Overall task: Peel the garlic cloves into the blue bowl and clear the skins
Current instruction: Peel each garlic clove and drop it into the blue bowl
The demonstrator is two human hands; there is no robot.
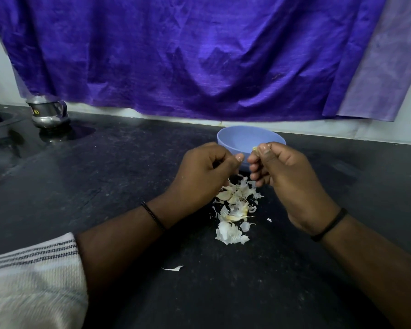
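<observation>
Garlic clove (255, 149) — small, pale yellow-green, between right-hand fingers (261, 153).

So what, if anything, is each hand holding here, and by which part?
The right hand pinches a garlic clove at its tip between thumb and fingers. The left hand is curled; whether it holds anything cannot be told.

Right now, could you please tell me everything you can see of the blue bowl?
The blue bowl is a plain, round, matte pale blue bowl that looks like plastic. It stands upright on the dark counter, close to the wall beneath the purple cloth. What shows of its inside looks bare. Both hands are raised in front of it and hide its near wall and base; no contact with them is visible.
</observation>
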